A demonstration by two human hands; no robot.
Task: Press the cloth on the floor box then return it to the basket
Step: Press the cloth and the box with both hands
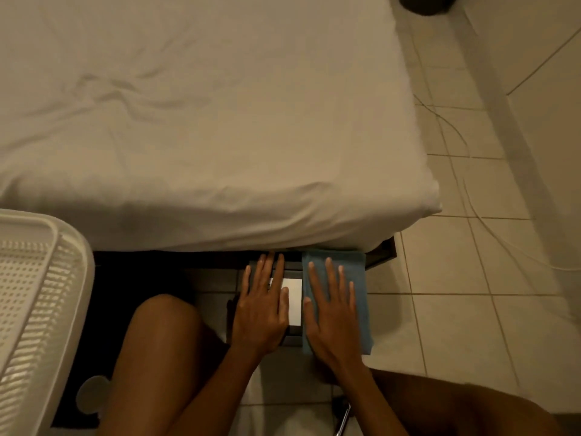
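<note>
A folded blue cloth (360, 297) lies on the right half of a dark floor box (294, 336) with a white label, close under the bed's edge. My right hand (333, 309) rests flat on the cloth, fingers spread and pointing away from me. My left hand (264, 306) lies flat on the box's left half beside the cloth, touching the label, holding nothing. The white perforated basket (41, 303) stands at the left edge of view, apart from both hands.
A bed with a white sheet (204, 121) fills the upper view and overhangs the box. Tiled floor (471, 309) extends to the right, with a thin cable (465, 171) running over it. My bare knees frame the box. A metal rod (344, 416) lies near the bottom.
</note>
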